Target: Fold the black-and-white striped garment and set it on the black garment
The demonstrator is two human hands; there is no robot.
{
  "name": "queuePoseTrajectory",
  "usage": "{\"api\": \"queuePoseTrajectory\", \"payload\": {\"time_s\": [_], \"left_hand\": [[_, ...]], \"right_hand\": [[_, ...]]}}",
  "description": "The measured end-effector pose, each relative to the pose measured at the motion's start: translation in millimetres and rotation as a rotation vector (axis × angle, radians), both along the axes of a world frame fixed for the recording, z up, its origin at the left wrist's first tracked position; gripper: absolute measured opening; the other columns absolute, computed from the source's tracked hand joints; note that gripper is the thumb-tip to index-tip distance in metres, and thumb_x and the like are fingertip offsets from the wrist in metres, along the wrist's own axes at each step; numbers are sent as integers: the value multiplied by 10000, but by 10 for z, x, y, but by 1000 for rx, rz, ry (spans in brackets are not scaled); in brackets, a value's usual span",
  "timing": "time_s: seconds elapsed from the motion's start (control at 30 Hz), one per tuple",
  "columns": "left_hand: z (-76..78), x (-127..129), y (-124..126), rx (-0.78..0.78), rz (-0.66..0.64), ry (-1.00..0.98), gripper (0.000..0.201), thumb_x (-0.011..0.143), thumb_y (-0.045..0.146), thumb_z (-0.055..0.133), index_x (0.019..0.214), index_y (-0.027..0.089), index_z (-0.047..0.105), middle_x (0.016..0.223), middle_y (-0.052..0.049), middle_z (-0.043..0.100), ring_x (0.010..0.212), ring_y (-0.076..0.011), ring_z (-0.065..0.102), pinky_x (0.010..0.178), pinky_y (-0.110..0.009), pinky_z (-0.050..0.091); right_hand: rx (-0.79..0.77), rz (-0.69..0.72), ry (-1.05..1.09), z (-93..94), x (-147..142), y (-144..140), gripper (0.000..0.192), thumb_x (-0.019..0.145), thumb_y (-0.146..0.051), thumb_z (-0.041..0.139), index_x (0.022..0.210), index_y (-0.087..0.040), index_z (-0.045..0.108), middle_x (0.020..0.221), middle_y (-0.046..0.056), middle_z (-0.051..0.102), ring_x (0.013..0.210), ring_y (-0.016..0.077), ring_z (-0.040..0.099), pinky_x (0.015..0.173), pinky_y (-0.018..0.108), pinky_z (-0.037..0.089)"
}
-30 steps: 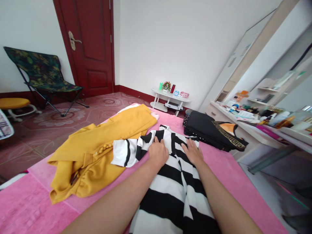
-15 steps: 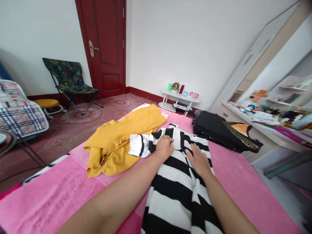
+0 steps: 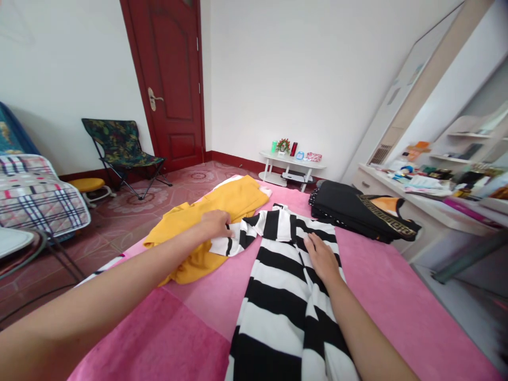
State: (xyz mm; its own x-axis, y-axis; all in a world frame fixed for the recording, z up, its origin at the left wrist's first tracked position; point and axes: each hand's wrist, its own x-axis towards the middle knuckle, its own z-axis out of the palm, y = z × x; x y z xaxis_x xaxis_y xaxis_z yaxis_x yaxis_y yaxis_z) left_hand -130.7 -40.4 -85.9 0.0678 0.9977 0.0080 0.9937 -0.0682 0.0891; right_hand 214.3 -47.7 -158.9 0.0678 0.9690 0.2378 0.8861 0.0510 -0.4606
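A black-and-white striped dress (image 3: pixel 278 296) lies lengthwise in front of me, its collar end away from me. Its left sleeve (image 3: pixel 222 246) is bent out sideways, the white cuff overlapping a yellow garment (image 3: pixel 190 264). My left hand (image 3: pixel 216 223) is at the upper edge of this cuff, fingers curled and closed on the sleeve; the fingertips are partly hidden. My right hand (image 3: pixel 322 259) rests flat on the dress's upper right part, fingers stretched out and holding nothing.
Pink bedding (image 3: pixel 381 296) lies under the clothes. Folded black clothes (image 3: pixel 349 211) are at the back right, beside a cluttered dresser (image 3: pixel 432 201). Beyond the bed stand a small white table (image 3: pixel 291 157), a camping chair (image 3: pixel 119 143), a yellow stool (image 3: pixel 89 185) and a red door (image 3: pixel 170 79).
My left hand has moved left from the dress's collar area to the sleeve cuff, and the sleeve has shifted slightly. My right hand stays flat on the dress. The view has tilted a little.
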Motion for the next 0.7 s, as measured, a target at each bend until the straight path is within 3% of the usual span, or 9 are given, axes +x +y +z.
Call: {"api": "queuePoseTrajectory", "payload": {"time_s": [0.1,0.17,0.3,0.43,0.5,0.57,0.7], "left_hand": [[27,61,-8,-11,-32,28,318,606,425,722,863,239,693,927,-54,687,920,-258,618,756,-303,466],[124,90,15,25,-26,29,263,666,394,653,864,225,687,943,-64,687,926,-253,620,753,-293,465],[468,30,137,217,108,-5,357,793,398,461,1039,204,632,1059,-106,659,998,-276,604,764,-318,469],[893,25,203,465,221,-125,324,739,371,499,991,225,641,996,-85,668,951,-285,612,739,-329,473],[1144,147,112,531,140,-174,299,703,342,529,942,208,649,924,-70,667,893,-266,613,735,-321,466],[1416,366,-113,572,-19,-230,280,675,305,555,907,178,648,848,-49,653,818,-225,602,729,-297,453],[1836,930,-907,472,-426,-414,230,698,281,583,879,148,634,736,1,609,683,-142,556,676,-245,428]], "right_hand": [[59,-36,217,27,48,-23,608,901,-585,252,1265,-192,539,1330,69,523,1239,245,458,1067,411,317],[109,-55,352,26,82,-27,592,891,-598,273,1222,-204,566,1281,65,562,1202,239,493,1043,390,348],[194,-89,544,-19,143,0,582,868,-621,326,1174,-202,591,1208,82,609,1160,240,526,1017,384,373],[255,-84,728,-62,172,26,553,847,-624,395,1115,-193,613,1113,92,652,1074,237,579,991,390,390],[291,-70,840,-75,176,36,533,827,-624,442,1067,-184,626,1093,95,658,1039,233,599,987,386,393],[316,-69,921,-86,181,48,539,812,-629,465,1048,-171,623,1098,100,653,1022,227,610,980,379,403],[329,-84,1047,-92,218,72,624,804,-659,431,1099,-132,586,1110,126,642,990,214,630,918,352,459]]}}
